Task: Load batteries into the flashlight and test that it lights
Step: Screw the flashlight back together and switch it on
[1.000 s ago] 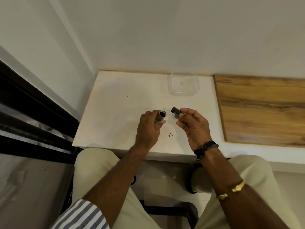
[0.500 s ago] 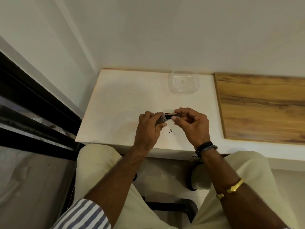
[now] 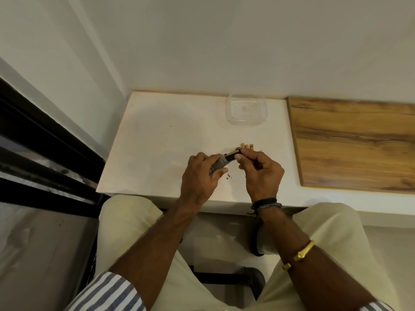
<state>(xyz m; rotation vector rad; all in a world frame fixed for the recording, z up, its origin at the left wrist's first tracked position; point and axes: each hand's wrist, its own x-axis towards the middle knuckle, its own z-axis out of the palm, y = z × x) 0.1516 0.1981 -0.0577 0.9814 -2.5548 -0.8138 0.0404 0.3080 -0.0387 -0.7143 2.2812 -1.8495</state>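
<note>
1. Left hand (image 3: 199, 176) wraps the flashlight (image 3: 219, 163) above the tabletop (image 3: 157, 142).
2. Right hand (image 3: 262, 173) pinches the battery (image 3: 232, 154), its tip at the flashlight's mouth, between the hands.
3. Both look light, rigid and slick, so I'd grip their sides.

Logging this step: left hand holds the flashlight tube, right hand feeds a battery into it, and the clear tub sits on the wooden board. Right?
No: the head view shows the clear tub on the white counter, beside the wooden board. And yes, left hand holds flashlight tube, right hand feeds battery.
</note>
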